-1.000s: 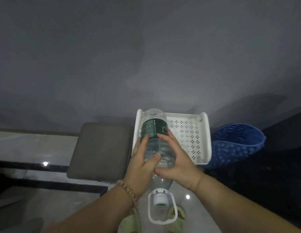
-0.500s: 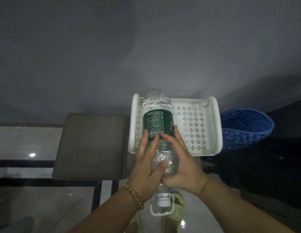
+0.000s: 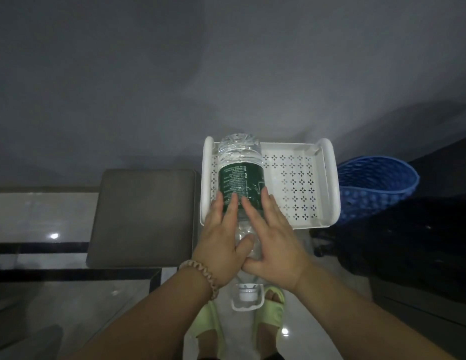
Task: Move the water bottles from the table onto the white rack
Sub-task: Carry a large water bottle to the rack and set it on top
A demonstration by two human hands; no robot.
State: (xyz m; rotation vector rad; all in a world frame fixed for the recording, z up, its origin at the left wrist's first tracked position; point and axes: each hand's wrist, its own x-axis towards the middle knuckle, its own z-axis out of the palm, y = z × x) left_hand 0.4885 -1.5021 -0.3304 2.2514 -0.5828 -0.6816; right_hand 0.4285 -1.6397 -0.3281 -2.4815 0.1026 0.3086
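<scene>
A big clear plastic water bottle with a dark green label [image 3: 239,183] lies on its side over the left part of a white plastic rack with little star-shaped holes [image 3: 291,183]. The bottle's bottom end points away, at the far edge of the rack, and its neck sticks out over the near edge toward the person. The bottle's white cap [image 3: 247,294] with a white carry loop hangs below the wrists. Both hands are on the bottle. The left hand [image 3: 221,237] is pressed on the bottle's left side with fingers spread, the fingertips [image 3: 233,201] on the green label and the thumb over the clear part. The right hand [image 3: 273,242] is pressed on the right side, fingers spread too, and its thumb goes under the bottle near the neck. The two hands squeeze the bottle between them. A beaded bracelet [image 3: 203,276] is on the left wrist. To the left of the rack is a square grey cushioned stool [image 3: 143,216]. To the right of the rack, just beside it, is a blue plastic basket with a bumpy wall [image 3: 375,185]. Down below are two feet in light green slippers [image 3: 268,315] on a shiny pale tiled floor [image 3: 39,216]. Behind everything is a plain grey wall [image 3: 226,68].
</scene>
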